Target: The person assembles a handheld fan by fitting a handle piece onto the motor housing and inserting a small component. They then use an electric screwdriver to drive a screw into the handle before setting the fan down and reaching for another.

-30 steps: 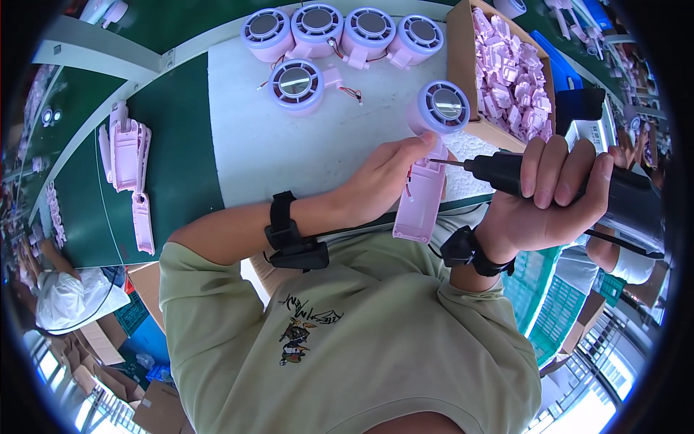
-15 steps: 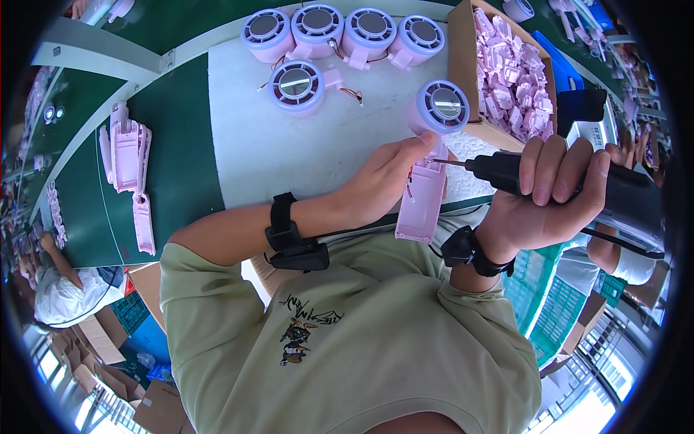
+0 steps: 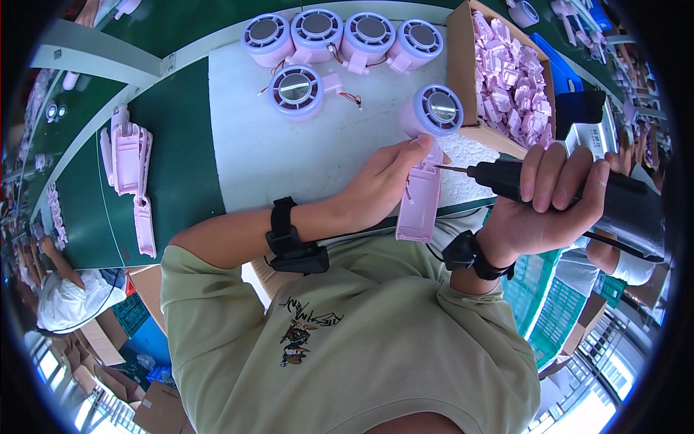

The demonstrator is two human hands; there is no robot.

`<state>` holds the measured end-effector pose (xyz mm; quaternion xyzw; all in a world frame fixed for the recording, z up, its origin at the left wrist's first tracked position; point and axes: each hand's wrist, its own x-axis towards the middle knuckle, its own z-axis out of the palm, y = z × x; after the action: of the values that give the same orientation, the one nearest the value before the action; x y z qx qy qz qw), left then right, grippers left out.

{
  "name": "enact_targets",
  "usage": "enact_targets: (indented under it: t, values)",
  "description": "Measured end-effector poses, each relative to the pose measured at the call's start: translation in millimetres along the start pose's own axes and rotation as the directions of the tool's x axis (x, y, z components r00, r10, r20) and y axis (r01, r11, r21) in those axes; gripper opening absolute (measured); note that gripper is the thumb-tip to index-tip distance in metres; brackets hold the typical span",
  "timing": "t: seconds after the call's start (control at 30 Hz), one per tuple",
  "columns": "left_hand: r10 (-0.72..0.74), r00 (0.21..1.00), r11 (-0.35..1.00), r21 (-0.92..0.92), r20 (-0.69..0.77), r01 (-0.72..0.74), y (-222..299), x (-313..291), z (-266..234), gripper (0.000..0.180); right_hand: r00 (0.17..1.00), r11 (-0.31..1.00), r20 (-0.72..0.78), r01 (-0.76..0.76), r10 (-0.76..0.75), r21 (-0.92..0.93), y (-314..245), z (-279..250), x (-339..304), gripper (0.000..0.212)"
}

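A pink handheld fan (image 3: pixel 418 206) with a round lilac head and an opened handle is gripped by my left hand (image 3: pixel 383 177); the thumb presses near the neck and other fingers are behind it. Thin red wires hang inside the handle shell. My right hand (image 3: pixel 553 199) wraps round a black electric screwdriver (image 3: pixel 502 177), held nearly level. Its thin bit points left, with the tip at the upper part of the handle shell, by the neck. Whether the tip sits in a screw is too small to tell.
Several fan heads (image 3: pixel 316 32) stand along the far side of the white mat (image 3: pixel 253 159), one with loose wires nearer. A cardboard box (image 3: pixel 463 65) of small pink parts is at the right. Pink handle shells (image 3: pixel 131 163) lie on the green table at the left. Teal crates (image 3: pixel 531 289) stand lower right.
The fan head has shifted slightly left and down in my left hand. My right hand and the screwdriver have dropped a little; the bit still points at the handle's upper part.
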<state>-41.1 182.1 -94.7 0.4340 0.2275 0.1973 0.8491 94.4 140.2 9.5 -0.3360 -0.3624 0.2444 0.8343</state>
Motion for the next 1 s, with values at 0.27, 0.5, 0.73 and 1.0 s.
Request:
enact_targets:
  t: [0.27,0.5,0.73,1.0]
  values:
    - [-0.065,0.998,0.985,-0.162,0.000,0.064,13,14,23,0.045,0.812,0.866,-0.302,0.470,-0.500,-0.170,-80,-95,128,0.018]
    - [-0.127,0.992,0.992,0.004,-0.008,0.127,28,26,42,0.043,0.505,0.557,-0.282,0.552,-0.815,-0.620,-122,-195,230,0.020]
    - [-0.125,0.992,0.992,0.032,0.002,0.125,26,26,52,0.044,0.588,0.533,-0.192,0.484,-0.785,-0.695,-131,-234,239,0.011]
    - [-0.133,0.991,0.988,0.079,0.009,0.132,27,36,54,0.043,0.800,0.702,-0.134,0.416,-0.585,-0.578,-112,-187,163,0.012]
